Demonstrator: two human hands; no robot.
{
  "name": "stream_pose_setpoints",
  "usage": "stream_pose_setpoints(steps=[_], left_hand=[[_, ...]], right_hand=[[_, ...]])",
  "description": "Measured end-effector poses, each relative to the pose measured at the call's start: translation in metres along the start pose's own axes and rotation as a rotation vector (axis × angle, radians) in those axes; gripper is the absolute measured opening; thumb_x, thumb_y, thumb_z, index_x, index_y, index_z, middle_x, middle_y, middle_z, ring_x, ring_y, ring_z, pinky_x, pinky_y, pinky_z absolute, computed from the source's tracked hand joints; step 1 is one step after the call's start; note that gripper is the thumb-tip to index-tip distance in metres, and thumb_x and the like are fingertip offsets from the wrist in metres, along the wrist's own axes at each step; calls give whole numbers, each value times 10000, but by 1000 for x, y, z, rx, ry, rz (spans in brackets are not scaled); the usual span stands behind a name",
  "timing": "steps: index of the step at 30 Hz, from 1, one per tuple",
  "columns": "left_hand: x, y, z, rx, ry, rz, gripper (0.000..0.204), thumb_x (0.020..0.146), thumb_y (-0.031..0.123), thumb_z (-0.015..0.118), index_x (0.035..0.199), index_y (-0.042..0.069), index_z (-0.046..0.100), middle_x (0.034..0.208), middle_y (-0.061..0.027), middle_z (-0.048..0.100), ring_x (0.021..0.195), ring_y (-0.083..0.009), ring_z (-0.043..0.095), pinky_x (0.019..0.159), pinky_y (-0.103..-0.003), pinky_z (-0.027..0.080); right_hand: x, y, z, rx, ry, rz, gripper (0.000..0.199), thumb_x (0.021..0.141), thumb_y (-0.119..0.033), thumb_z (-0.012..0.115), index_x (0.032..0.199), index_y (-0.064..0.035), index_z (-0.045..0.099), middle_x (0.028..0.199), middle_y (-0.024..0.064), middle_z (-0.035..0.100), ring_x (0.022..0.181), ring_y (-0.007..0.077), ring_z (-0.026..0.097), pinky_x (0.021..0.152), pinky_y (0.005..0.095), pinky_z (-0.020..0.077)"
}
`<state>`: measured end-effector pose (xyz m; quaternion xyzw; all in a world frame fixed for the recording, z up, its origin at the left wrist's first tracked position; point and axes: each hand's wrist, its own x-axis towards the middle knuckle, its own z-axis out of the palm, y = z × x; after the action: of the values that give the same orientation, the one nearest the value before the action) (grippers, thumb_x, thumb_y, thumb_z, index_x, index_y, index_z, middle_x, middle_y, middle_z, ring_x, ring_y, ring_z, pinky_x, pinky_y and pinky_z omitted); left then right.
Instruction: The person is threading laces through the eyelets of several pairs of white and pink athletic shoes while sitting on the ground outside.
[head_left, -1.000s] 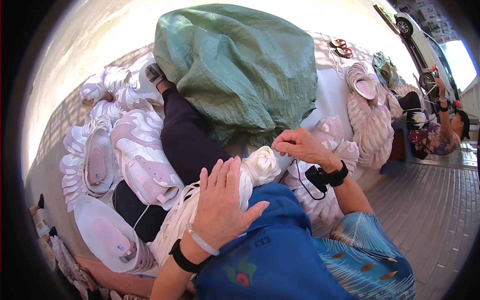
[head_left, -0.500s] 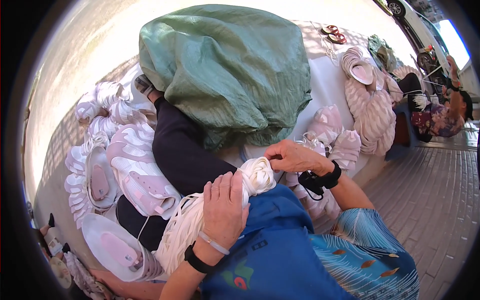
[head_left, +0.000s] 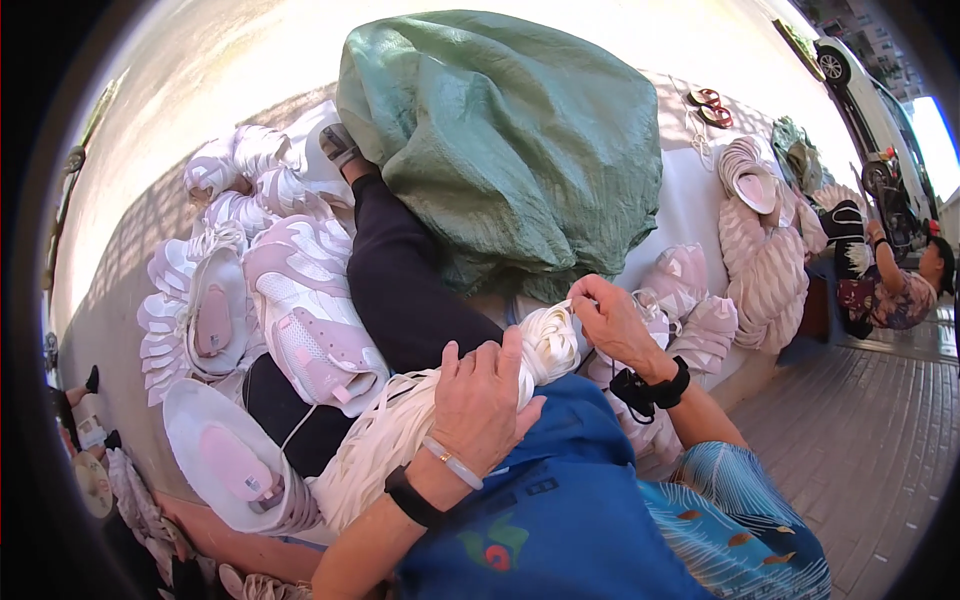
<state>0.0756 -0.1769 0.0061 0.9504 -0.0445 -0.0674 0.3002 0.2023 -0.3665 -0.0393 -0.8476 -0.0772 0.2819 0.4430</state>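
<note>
A thick bundle of cream shoelaces (head_left: 365, 450) lies across my lap, gathered into a looped knot (head_left: 549, 342) at its upper end. My left hand (head_left: 478, 408) rests on the bundle just below the knot, fingers stretched out over the laces and thumb apart. At the far side of the knot, my right hand (head_left: 617, 328) pinches a lace end between thumb and fingertips. Left of my dark trouser leg, a white and pale pink shoe upper (head_left: 312, 315) leans against the leg. Below it lies another upper (head_left: 225, 465), its pink insole facing up.
A large green woven sack (head_left: 500, 150) bulges in front of me. Stacked uppers (head_left: 165, 330) stand at the left, and more uppers (head_left: 705, 335) lie right of my right hand. Beyond these are a long pile of uppers (head_left: 765, 265), red-black sandals (head_left: 712, 110) and a seated person (head_left: 895, 290).
The view has shifted, so the scene sits further right and lower. My right hand has drawn slightly away from the knot, pinching a lace end. My left hand stays on the bundle.
</note>
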Motion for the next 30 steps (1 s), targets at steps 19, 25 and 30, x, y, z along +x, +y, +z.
stream_pose_setpoints(steps=[19,25,30], left_hand=[[1,-7,10,11,69,-5,728,657,220,790,1251,-23,445,1060,-168,558,974,-311,545,897,-430,391],[-4,-7,20,103,87,-42,725,669,261,782,1247,-10,438,1022,-133,540,948,-276,536,889,-414,387],[-4,-8,21,98,113,9,705,691,284,762,1249,-5,441,1007,-118,530,932,-267,534,889,-443,398]], right_hand=[[28,17,-28,1223,-331,399,88,950,-120,524,920,-46,562,622,-32,495,361,22,298,324,191,220],[71,68,-184,1097,250,385,117,911,-77,602,807,-67,550,558,-27,473,350,42,343,321,196,247],[73,85,-437,634,379,-269,200,952,-15,491,764,-77,464,606,-30,316,461,65,290,454,218,285]])
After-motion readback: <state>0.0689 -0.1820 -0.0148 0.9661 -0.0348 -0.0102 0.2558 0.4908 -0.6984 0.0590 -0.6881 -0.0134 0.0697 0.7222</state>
